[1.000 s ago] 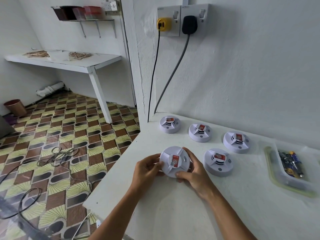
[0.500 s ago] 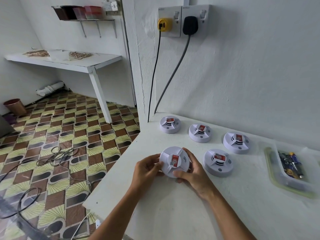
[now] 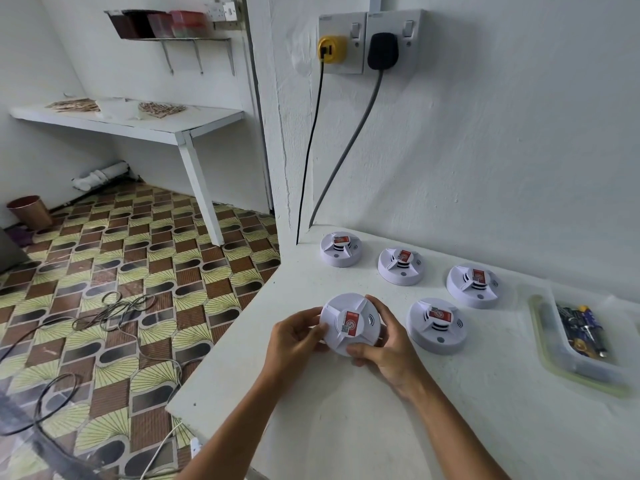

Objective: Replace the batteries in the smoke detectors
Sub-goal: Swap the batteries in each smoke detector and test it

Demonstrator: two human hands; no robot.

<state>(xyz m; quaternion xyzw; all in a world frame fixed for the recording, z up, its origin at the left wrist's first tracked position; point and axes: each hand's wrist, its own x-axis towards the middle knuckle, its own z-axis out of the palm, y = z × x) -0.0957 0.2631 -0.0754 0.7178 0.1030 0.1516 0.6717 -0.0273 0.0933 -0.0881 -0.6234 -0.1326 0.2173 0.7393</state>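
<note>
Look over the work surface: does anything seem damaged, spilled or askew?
Nothing stands out. Four smoke detectors sit flat; both hands hold a fifth, intact. The batteries stay inside their tray.

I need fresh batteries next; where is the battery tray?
The battery tray sits at the far right of the white table, right of the four loose smoke detectors.

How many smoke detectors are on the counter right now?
5: one held in both hands, one beside it, three along the wall.
</note>
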